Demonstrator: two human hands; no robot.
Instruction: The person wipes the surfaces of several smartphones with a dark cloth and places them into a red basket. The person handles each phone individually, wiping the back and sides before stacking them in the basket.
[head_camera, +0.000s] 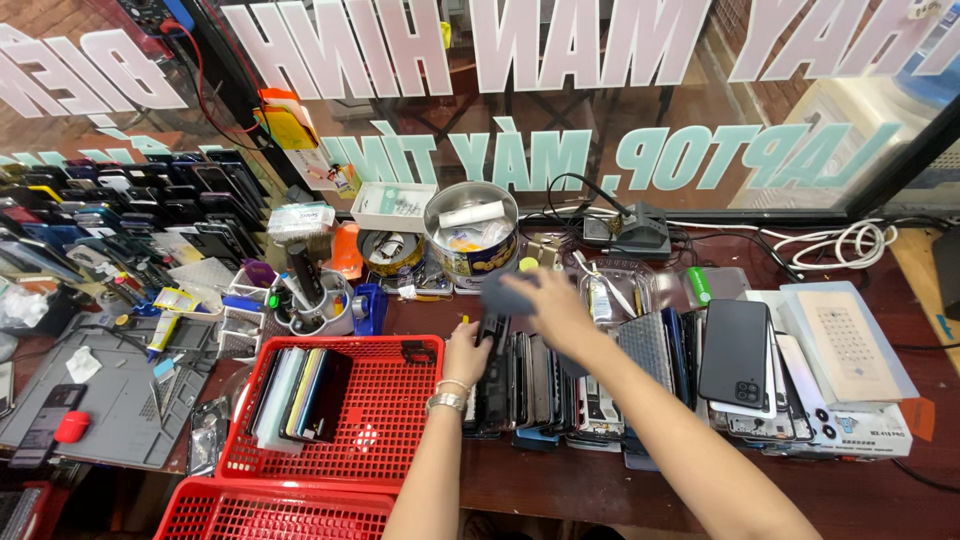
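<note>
The dark wooden surface (560, 490) runs under a shop window and is packed w/ repair gear. Biggest item is the upper red basket (390, 440), front left, w/ a few phones (300, 395) standing on edge against its left wall, prob. so they take less room and can be flipped through. A second red basket (270, 512) sits just in front of it. Left of both lies a grey work mat (120, 400) w/ a dark phone and a small red piece on it.

Centre and right, a long row of phones and back covers (560, 385) stands on edge like files, packed side by side. At its right end a black phone (735, 352) lies flat, camera side up, on a stack of white boxes (850, 400). Behind the row sit a round tin (470, 235) full of packets and a black soldering station (640, 230).

The person's left hand (467, 352), w/ bracelets at the wrist, pinches the top edge of a dark phone (492, 375) at the left end of the row, just right of the upper basket. The right hand (550, 305) reaches across above the row, fingers closed on a dark flat piece (505, 295), blurred, so can't tell if it's a phone or a cover; it's held in the air, apart from the row.
</note>
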